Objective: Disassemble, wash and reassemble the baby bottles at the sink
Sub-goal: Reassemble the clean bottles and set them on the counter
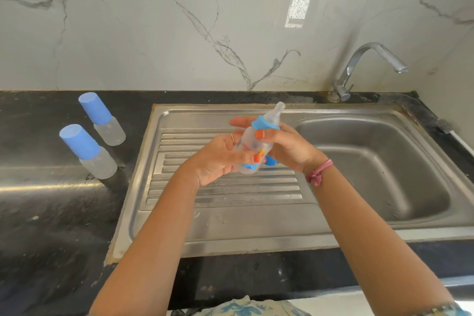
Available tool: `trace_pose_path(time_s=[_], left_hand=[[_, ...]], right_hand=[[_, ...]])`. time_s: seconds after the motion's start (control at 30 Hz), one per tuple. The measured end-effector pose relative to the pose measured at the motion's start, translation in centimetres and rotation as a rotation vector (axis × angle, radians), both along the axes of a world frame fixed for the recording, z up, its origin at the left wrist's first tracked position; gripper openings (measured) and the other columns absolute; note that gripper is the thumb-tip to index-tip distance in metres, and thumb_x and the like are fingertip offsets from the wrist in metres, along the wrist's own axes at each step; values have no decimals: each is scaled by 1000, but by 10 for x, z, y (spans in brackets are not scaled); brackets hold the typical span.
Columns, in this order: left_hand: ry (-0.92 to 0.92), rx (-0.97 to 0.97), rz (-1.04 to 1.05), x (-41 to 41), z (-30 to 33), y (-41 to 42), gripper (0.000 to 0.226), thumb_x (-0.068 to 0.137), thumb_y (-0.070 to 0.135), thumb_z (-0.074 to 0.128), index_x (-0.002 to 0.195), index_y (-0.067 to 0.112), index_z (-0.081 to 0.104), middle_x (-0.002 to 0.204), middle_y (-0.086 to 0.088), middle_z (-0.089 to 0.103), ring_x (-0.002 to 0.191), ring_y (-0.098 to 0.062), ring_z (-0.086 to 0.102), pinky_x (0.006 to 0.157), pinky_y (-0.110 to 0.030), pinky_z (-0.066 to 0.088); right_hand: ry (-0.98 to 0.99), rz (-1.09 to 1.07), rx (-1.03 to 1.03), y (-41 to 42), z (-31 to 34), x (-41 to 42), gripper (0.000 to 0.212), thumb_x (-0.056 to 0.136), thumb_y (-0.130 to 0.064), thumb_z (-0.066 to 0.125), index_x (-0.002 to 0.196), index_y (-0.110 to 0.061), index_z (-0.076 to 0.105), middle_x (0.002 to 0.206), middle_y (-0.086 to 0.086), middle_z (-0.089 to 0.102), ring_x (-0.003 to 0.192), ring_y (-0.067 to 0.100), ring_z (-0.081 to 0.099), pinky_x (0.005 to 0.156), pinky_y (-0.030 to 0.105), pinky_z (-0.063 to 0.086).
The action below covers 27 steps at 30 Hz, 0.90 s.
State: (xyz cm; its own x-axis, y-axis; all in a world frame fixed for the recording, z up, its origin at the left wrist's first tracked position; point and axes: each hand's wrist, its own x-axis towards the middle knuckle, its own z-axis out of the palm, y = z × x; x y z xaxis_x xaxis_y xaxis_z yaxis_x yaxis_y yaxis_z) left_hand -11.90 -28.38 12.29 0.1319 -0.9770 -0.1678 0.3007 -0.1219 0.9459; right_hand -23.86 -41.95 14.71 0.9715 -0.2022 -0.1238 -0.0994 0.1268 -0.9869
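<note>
Bottle [254, 147] with a blue collar and clear teat sits tilted in both hands above the ribbed drainboard of the steel sink [230, 213], teat aimed up and away toward the wall. The left hand [218, 159] cups its lower body from the left, thumb curled across the front. The right hand [284, 146] wraps the upper body, thumb pressed just under the collar. A blue piece [270, 161] shows under the right hand. 2 capped bottles [88, 151] [102, 119] stand on the black worktop [38, 213], well left of the sink. The tap [369, 69] is at the rear right.
</note>
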Motion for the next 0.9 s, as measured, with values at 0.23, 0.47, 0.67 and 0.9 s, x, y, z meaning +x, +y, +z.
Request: trace_pose_path(time_s=[0.23, 0.47, 0.67, 0.9], left_hand=[[-333, 140, 124, -5, -3, -8, 29, 68, 20, 75, 95, 17, 69, 84, 4, 68, 85, -9, 65, 79, -30, 52], [-589, 208, 452, -23, -12, -21, 27, 72, 15, 78, 83, 26, 56, 72, 12, 60, 66, -8, 59, 59, -21, 45], [-831, 180, 681, -36, -27, -33, 38, 73, 25, 78, 103, 14, 58, 89, 0, 64, 81, -19, 62, 67, -35, 51], [-881, 111, 724, -29, -44, -39, 48, 75, 23, 78, 116, 11, 56, 103, 0, 61, 92, -16, 61, 70, -27, 48]], right_hand=[[13, -205, 40, 18, -12, 16, 28, 68, -28, 68, 94, -18, 74, 118, -5, 69, 99, 21, 66, 86, 50, 53], [74, -617, 113, 34, -30, 32, 35, 66, -30, 69, 97, -12, 75, 88, 2, 73, 81, 13, 69, 67, 30, 57], [77, -786, 171, 38, -39, 41, 35, 74, -23, 76, 99, 0, 69, 77, 3, 65, 76, 16, 65, 74, 36, 56], [64, -822, 108, 39, -43, 47, 45, 66, -34, 77, 95, 0, 67, 77, 4, 62, 76, 16, 63, 75, 39, 57]])
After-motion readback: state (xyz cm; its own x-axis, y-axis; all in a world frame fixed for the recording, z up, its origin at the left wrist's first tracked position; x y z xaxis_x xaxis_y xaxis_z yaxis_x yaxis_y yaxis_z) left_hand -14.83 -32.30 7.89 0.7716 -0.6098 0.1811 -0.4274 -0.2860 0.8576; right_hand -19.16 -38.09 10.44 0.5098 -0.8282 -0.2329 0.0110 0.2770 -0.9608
